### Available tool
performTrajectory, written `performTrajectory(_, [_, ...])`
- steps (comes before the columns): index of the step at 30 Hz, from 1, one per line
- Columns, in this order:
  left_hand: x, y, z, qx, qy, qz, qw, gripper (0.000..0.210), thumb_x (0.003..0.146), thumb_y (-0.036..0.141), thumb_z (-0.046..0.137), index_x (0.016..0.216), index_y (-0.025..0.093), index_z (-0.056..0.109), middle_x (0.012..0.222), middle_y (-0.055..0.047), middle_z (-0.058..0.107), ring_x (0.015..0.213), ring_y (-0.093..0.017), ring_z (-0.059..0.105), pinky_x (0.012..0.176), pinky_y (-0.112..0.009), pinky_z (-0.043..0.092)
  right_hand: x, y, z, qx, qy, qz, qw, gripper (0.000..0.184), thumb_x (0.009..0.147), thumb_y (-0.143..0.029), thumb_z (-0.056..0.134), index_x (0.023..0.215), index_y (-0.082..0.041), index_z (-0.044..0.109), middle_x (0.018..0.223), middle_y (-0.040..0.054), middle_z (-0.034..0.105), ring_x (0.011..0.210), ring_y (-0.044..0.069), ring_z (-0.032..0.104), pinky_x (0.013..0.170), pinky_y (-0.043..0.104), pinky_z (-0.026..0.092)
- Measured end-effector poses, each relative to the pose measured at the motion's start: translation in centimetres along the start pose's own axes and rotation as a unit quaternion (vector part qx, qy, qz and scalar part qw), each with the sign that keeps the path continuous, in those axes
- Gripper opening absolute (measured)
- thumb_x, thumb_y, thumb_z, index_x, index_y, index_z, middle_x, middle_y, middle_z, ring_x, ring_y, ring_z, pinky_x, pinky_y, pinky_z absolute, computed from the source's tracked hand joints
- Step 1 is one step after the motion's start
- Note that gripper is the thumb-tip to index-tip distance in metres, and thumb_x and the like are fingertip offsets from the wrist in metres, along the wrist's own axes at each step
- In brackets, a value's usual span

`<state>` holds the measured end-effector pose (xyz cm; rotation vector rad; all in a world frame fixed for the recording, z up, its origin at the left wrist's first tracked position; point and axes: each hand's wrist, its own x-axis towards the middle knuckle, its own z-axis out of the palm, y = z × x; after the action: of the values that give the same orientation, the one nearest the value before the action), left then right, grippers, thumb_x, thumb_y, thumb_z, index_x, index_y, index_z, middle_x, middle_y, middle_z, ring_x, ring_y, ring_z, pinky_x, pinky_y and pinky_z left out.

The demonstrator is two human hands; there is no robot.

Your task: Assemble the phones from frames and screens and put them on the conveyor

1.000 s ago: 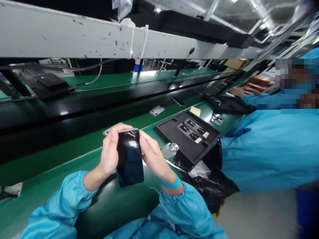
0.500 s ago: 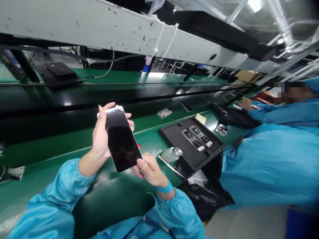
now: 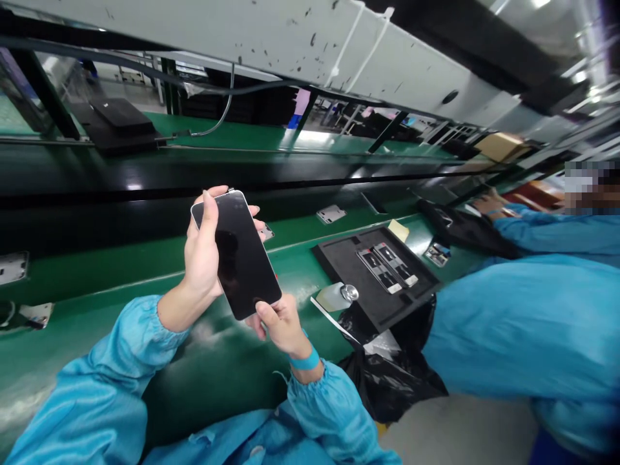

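Head view: the left hand clasps the phone by its long edges; the right hand pinches its lower end. The phone, screen dark, is above the bench, left of the tray.

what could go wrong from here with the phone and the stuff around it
The phone could slip and hit the green table, since it is held up above it, with the left hand around its upper part and the right hand at its lower end.

The right thumb could smudge the glossy front where it presses near the lower edge.

The right arm might knock the bottle beside the black tray if it swings outward.
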<state>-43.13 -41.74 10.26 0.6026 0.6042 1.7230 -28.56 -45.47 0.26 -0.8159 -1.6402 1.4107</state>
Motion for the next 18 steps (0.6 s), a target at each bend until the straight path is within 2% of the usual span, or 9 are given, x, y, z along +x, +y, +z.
performTrajectory(3, [0.1, 0.1, 0.1, -0.002, 0.021, 0.009, 1.0, 0.044, 0.1, 0.065, 0.071, 0.121, 0.027, 0.06, 0.092, -0.004, 0.08, 0.074, -0.02, 0.079, 0.065, -0.03, 0.067, -0.1, -0.1, 0.7, 0.051, -0.03, 0.025, 0.998, 0.079, 0.093, -0.09, 0.055, 0.058, -0.021, 0.068, 0.043, 0.0014, 0.056, 0.038, 0.014, 0.052, 0.043, 0.028, 0.046])
performTrajectory(5, [0.1, 0.3, 0.1, -0.002, 0.034, 0.015, 0.999, 0.043, 0.101, 0.065, 0.07, 0.12, 0.028, 0.062, 0.091, -0.004, 0.08, 0.075, -0.02, 0.08, 0.066, -0.03, 0.067, -0.1, -0.2, 1.3, 0.089, -0.056, 0.014, 0.994, 0.076, 0.094, -0.087, 0.058, 0.063, -0.019, 0.072, 0.047, 0.003, 0.061, 0.041, 0.015, 0.056, 0.045, 0.029, 0.049])
performTrajectory(8, [0.1, 0.5, 0.2, -0.001, 0.049, 0.018, 0.999, 0.042, 0.102, 0.065, 0.068, 0.121, 0.028, 0.064, 0.093, -0.003, 0.08, 0.077, -0.02, 0.081, 0.069, -0.029, 0.067, 0.0, -0.1, 2.1, 0.126, -0.063, -0.01, 0.99, 0.07, 0.098, -0.079, 0.062, 0.066, -0.018, 0.074, 0.049, 0.0039, 0.064, 0.042, 0.015, 0.057, 0.046, 0.029, 0.05])
performTrajectory(14, [0.3, 0.2, 0.2, 0.012, 0.058, 0.04, 0.997, 0.038, 0.111, 0.061, 0.054, 0.124, 0.025, 0.06, 0.092, -0.003, 0.079, 0.076, -0.018, 0.078, 0.071, -0.031, 0.068, 0.0, 1.3, 2.9, 0.092, -0.005, 0.0, 0.996, 0.077, 0.103, -0.077, 0.054, 0.047, -0.024, 0.055, 0.038, 0.0004, 0.05, 0.034, 0.012, 0.043, 0.04, 0.028, 0.038])
performTrajectory(18, [0.6, 0.1, 0.1, 0.009, 0.056, 0.039, 0.998, 0.041, 0.112, 0.063, 0.048, 0.124, 0.026, 0.061, 0.091, -0.003, 0.078, 0.076, -0.019, 0.078, 0.071, -0.031, 0.067, 0.5, 0.0, 1.5, 0.065, 0.068, 0.007, 0.996, 0.078, 0.096, -0.086, 0.056, 0.049, -0.024, 0.058, 0.038, 0.0013, 0.051, 0.036, 0.014, 0.047, 0.039, 0.029, 0.04])
